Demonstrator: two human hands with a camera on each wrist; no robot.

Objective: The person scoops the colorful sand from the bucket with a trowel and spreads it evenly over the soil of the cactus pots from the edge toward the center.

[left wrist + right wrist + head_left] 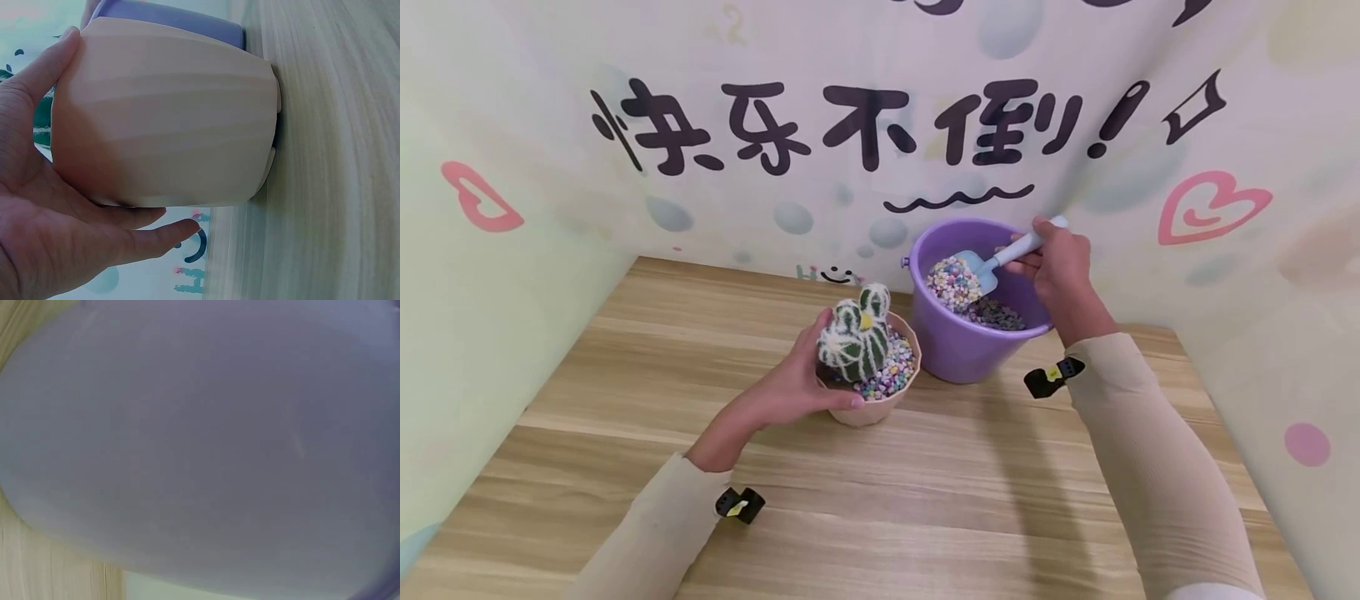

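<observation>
My left hand [790,387] holds a pale pink flower pot [865,412] at its left side, the thumb near the front rim and the fingers round the side. In the left wrist view the ribbed pot [169,119] stands upright on the table. A white-lined green cactus [853,342] with a yellow flower rises from it, and coloured pebbles [895,367] lie beside the cactus. My right hand [1060,258] grips the handle of a light blue shovel [987,271] over the mouth of a purple bucket [962,350]. Coloured pebbles [953,282] heap on the shovel's blade.
More pebbles [996,314] cover the bucket's bottom. The bucket stands just right of the pot on the wood-grain table [880,517], near a printed backdrop [850,50] with black characters. In the right wrist view the bucket's wall [200,444] fills almost everything.
</observation>
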